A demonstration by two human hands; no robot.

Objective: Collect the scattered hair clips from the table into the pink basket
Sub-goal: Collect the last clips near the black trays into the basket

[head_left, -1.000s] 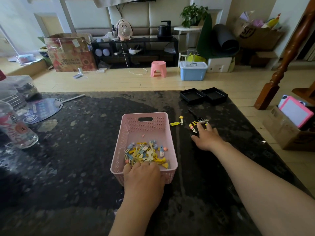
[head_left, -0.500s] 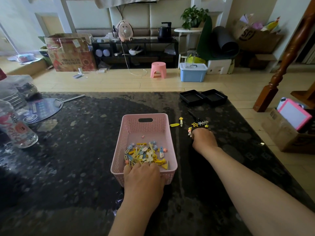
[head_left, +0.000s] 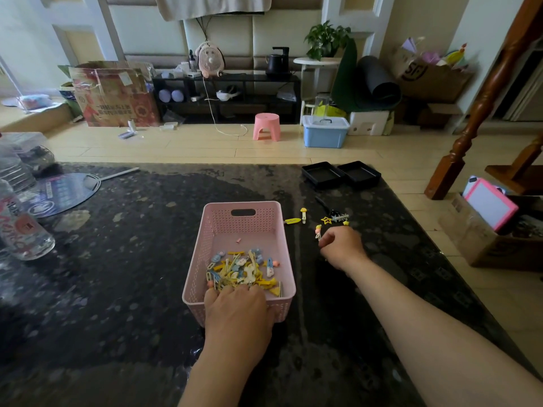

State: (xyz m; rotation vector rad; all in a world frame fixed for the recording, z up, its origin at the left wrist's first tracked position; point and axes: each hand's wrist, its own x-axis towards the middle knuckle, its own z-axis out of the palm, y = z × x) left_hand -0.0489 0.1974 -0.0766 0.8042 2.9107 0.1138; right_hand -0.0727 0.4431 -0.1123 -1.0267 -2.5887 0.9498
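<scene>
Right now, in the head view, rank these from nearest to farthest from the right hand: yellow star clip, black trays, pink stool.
1. Yellow star clip: on the table, just beyond the right hand.
2. Black trays: at the table's far edge.
3. Pink stool: on the floor past the table.

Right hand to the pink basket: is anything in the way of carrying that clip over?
Nothing visible blocks it. The right hand, pinching a small clip, sits just right of the pink basket, with only bare table between. The left hand grips the near rim, leaving the basket's middle open.

Single head view, angled forward-down over dark table [head_left: 117, 289], close; far room seemingly wide-angle distorted.
</scene>
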